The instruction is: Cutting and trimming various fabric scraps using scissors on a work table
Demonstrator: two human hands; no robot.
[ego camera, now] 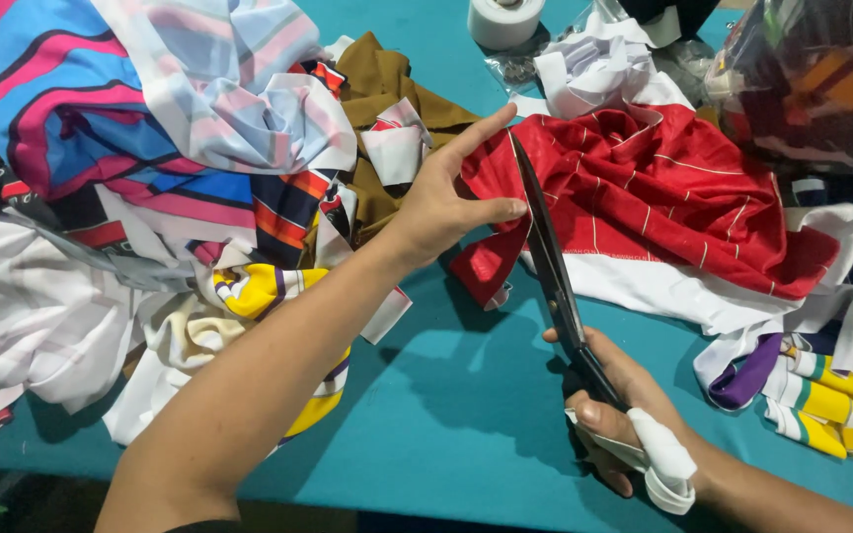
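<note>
Scissors (pixel 553 266) sit mid-table, long dark blades shut, tips aimed at 12 o'clock, handles down at 5 o'clock in my right hand (pixel 619 415). Rt hand is wrapped tight round the handles, thumb side bound in a white cloth strip (pixel 665 462). Blade tips lie against the red cloth (pixel 644 197), which has thin white lines and a white edge, and spreads from centre out toward 3 o'clock. My left hand (pixel 446 202) is spread flat, fingers apart, thumb just beside the blade, pressing the red cloth's left edge; holds nothing, palm down. Forearm runs down to 7 o'clock.

Teal table top (pixel 446 395) is bare betw. both arms. At 9 to 11 o'clock: big heap of scraps (pixel 150 178), w/ pink-blue striped, pale plaid, white, yellow-purple pieces. Brown cloth (pixel 377 84) at 12 o'clock, touching the heap. White tape roll (pixel 505 20) at 12 o'clock, far edge. Crumpled white piece (pixel 589 69) at 1 o'clock. Clear plastic bag w/ dark stuff (pixel 812 79) at 2 o'clock. Yellow-white-purple striped strip (pixel 821 395) at 4 o'clock, near rt wrist.
</note>
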